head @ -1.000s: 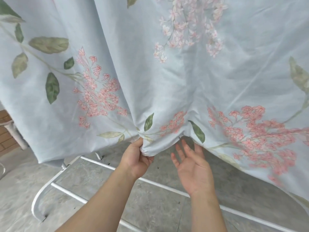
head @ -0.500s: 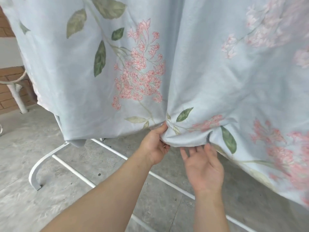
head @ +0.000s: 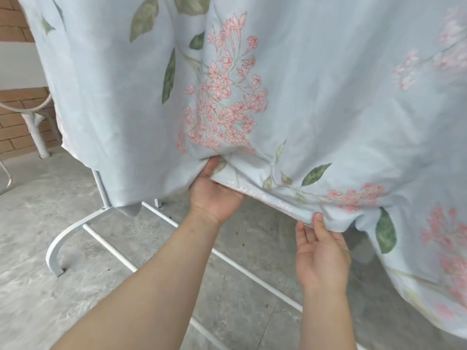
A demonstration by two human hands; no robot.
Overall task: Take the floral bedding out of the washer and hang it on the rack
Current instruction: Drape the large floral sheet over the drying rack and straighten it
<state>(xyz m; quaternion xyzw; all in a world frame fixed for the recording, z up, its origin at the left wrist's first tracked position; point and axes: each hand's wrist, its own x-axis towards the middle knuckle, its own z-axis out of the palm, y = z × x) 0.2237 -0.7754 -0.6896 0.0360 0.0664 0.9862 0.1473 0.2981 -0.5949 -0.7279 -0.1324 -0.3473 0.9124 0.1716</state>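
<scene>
White rack [head: 51,253] base on grey floor [head: 30,223].

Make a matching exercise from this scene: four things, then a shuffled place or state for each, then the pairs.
1 left hand
2 right hand
3 floral bedding
4 rack

A hangs draped, pale blue
B palm up, touching the lower edge
C white, stands on grey floor
D grips a bunched fold

Pairs: 1-D, 2-B, 3-A, 4-C
</scene>
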